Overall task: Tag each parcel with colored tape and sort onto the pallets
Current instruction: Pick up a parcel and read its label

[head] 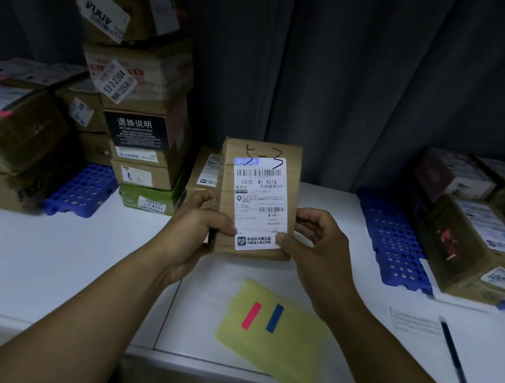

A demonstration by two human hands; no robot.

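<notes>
Parcel [258, 198] upright at centre, no tape visible on it | left hand [199, 226] gripped its 9 o'clock edge, right hand [312, 240] pinched its 5 o'clock corner | pink tape strip [251, 316] and blue tape strip [274, 318] lay unused at 6 o'clock | left pallet [83, 189] at 9 and right pallet [394, 240] at 3 o'clock already loaded | cardboard stack [143, 133] at 11 o'clock looked unsorted

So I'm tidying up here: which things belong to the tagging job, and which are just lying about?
Job: held parcel, pink tape strip, blue tape strip, yellow sheet carrying them, left pallet, right pallet, stacked parcels.
Lying about, probably: pen, printed paper.
</notes>
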